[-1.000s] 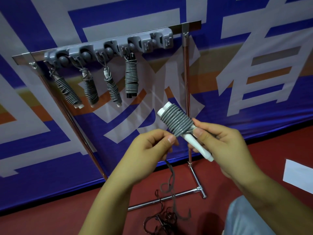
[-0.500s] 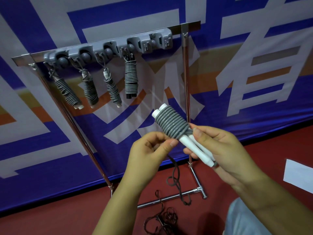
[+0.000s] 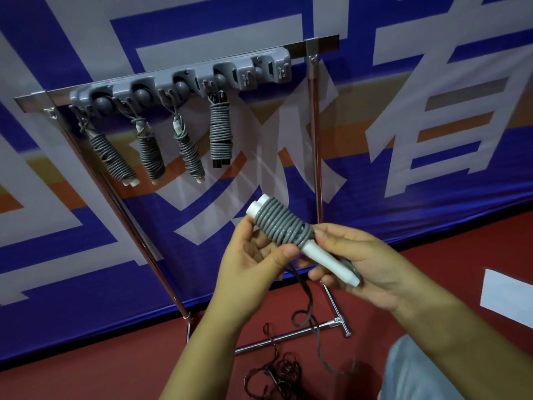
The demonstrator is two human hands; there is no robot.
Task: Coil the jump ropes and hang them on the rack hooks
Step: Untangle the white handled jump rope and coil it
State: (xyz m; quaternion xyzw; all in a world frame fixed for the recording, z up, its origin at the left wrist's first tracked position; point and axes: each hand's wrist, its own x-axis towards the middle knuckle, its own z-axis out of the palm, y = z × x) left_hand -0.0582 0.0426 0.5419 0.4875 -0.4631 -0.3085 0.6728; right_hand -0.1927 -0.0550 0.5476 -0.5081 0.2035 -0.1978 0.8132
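Observation:
A jump rope with white handles, its grey cord wound round them, sits between my hands below the rack. My right hand grips the bare white handle ends. My left hand holds the coiled part and pinches the cord with the thumb. The loose grey cord hangs down to the floor. The grey hook strip on the metal rack carries several coiled ropes; its right-most hooks are bare.
The chrome rack stands against a blue, white and orange banner on a red floor. A dark tangle of cord lies by the rack's foot bar. A white sheet lies at right.
The wound rope has dropped slightly and moved left. My left hand has slid up along the coil, and the hanging cord has swung.

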